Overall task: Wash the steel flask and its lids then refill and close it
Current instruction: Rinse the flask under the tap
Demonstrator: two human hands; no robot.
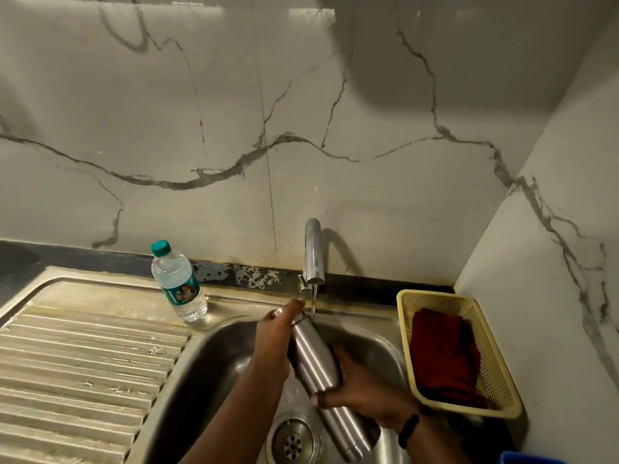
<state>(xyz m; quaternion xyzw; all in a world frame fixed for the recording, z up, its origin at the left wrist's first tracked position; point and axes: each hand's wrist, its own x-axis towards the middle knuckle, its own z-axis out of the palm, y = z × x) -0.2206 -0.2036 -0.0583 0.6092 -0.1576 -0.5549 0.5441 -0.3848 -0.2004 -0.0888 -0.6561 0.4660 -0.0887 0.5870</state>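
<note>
Low in the frame our right hand [360, 395] wraps its fingers round the middle of the steel flask [321, 373], which slants over the sink [214, 356] with its mouth up under the thin stream from the tap [313, 252]. Our left hand [276, 324] curls round the neck. We judge the wet steel could slide through our grip and bang the basin, or the narrow mouth could drift off the stream. Further back, the plastic bottle [177, 286] stands on the bench edge, where a stray elbow might topple it.
</note>
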